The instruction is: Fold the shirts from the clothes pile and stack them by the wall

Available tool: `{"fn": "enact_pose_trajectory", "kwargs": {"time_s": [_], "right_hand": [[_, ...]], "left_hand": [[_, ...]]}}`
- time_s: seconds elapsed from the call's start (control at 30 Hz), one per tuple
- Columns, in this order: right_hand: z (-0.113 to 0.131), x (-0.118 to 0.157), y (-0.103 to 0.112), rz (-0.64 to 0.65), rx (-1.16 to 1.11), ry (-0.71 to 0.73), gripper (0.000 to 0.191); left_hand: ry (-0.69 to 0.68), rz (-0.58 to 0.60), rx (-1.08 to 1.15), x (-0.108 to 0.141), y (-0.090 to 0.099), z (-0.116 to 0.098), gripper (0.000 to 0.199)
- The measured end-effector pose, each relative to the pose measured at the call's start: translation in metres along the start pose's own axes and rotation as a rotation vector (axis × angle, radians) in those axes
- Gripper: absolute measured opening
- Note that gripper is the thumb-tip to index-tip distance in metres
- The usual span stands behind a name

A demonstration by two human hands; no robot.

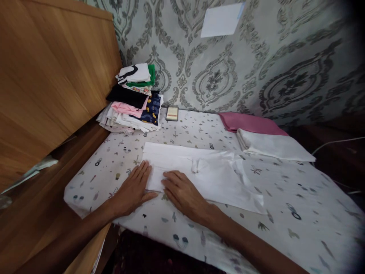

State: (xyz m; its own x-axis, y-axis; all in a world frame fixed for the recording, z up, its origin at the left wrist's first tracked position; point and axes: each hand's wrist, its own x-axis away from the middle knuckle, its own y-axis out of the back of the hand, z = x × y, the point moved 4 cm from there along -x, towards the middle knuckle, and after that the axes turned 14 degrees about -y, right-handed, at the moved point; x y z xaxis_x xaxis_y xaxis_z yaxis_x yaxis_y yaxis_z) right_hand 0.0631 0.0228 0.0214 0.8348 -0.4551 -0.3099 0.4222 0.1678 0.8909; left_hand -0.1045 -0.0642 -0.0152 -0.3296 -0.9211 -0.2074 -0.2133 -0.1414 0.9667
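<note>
A white garment [219,175] lies folded into a long strip across the patterned sheet [182,236]. My left hand [132,190] rests flat at the garment's left end, fingers stretched out and thumb apart, touching its edge. On the garment's lower left part lies my right hand [185,194], palm down with its fingers extended. Neither hand grips anything. The garment's right end spreads wider and looks less even, with a small bunched fold near its middle.
A stack of folded clothes [134,102] stands at the back left beside a wooden cabinet [57,57]. Near the wall is a small framed item [172,113]. A pink folded cloth [251,123] and a white folded cloth [273,144] lie at the back right.
</note>
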Motion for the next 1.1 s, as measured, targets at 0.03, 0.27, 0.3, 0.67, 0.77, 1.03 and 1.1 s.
{"fn": "enact_pose_trajectory", "kwargs": {"time_s": [0.03, 0.27, 0.3, 0.67, 0.77, 1.03, 1.1], "right_hand": [[0.003, -0.001, -0.002, 0.016, -0.001, 0.006, 0.018], [0.037, -0.026, -0.022, 0.137, 0.108, 0.021, 0.022], [0.042, -0.031, -0.024, 0.159, 0.133, 0.018, 0.022], [0.072, -0.054, -0.02, 0.335, 0.239, -0.048, 0.018], [0.066, -0.054, -0.021, 0.301, 0.165, -0.103, 0.022], [0.013, -0.037, -0.002, 0.031, -0.61, -0.634, 0.012], [-0.002, -0.023, 0.003, -0.043, -0.888, -0.738, 0.012]], "left_hand": [[0.022, -0.007, 0.028, 0.002, 0.003, 0.005, 0.075], [0.238, -0.162, 0.209, -0.048, 0.043, 0.085, 0.039], [0.256, -0.15, 0.185, -0.061, 0.045, 0.098, 0.036], [0.292, 0.051, 0.244, -0.129, 0.027, 0.15, 0.012], [0.283, 0.064, 0.262, -0.13, 0.036, 0.147, 0.011], [0.261, -0.03, 0.606, -0.158, 0.068, 0.106, 0.03], [0.292, -0.014, 0.705, -0.173, 0.071, 0.091, 0.033]]}}
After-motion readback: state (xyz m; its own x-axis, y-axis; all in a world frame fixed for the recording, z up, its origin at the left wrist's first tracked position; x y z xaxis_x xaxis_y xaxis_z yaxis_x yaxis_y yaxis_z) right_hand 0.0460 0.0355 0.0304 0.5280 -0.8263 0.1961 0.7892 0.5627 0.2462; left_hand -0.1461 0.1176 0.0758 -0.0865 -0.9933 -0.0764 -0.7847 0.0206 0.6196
